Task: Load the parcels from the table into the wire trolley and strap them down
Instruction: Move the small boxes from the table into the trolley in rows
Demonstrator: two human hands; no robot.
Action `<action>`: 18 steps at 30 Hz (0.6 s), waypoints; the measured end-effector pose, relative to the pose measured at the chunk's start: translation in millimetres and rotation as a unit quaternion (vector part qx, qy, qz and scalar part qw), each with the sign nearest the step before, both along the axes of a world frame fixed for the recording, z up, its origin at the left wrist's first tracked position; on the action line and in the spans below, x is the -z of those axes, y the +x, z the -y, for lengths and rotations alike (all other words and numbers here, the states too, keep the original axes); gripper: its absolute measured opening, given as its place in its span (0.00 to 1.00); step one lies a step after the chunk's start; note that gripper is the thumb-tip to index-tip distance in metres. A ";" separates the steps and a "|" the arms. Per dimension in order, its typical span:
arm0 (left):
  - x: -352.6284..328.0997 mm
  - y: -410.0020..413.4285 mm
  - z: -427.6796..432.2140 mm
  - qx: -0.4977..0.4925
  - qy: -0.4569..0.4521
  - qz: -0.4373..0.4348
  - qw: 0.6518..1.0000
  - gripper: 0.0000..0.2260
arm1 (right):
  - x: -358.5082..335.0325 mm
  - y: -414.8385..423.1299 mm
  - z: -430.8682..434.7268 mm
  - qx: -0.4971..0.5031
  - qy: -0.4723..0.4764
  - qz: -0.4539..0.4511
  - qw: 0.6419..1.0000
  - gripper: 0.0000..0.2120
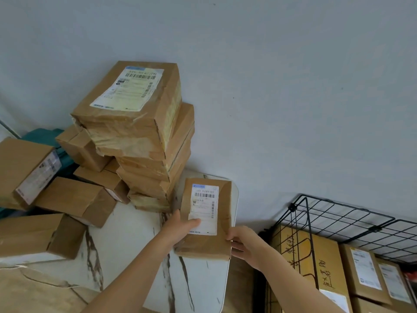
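Both your left hand (180, 227) and right hand (242, 243) are gripping the parcel (222, 213) by the table (135, 240) edge.

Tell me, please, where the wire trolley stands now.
The wire trolley stands at the lower right of the head view, just right of the table.

parcel stack (144, 132) left, trolley (338, 213) open-topped

Soft, even, dimmish daylight, faint shadows, mild overall softness, wide-angle bending toward the edges.
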State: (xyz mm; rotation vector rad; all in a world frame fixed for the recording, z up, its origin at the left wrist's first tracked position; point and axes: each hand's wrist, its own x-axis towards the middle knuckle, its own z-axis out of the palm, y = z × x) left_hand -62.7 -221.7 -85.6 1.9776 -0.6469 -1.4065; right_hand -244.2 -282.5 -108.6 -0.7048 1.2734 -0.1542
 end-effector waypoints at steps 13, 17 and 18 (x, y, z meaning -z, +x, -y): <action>-55.1 -42.4 -21.4 -0.009 -0.174 -0.055 0.983 0.22 | -46.6 -39.6 -53.4 0.232 -0.084 0.090 0.965 0.20; -55.2 -74.6 -26.9 0.045 -0.176 -0.111 0.977 0.30 | -60.8 -74.2 -84.1 0.294 -0.086 0.093 0.948 0.13; -55.6 -85.9 -28.6 0.059 -0.169 -0.123 0.976 0.31 | -64.4 -85.9 -92.4 0.313 -0.087 0.087 0.942 0.12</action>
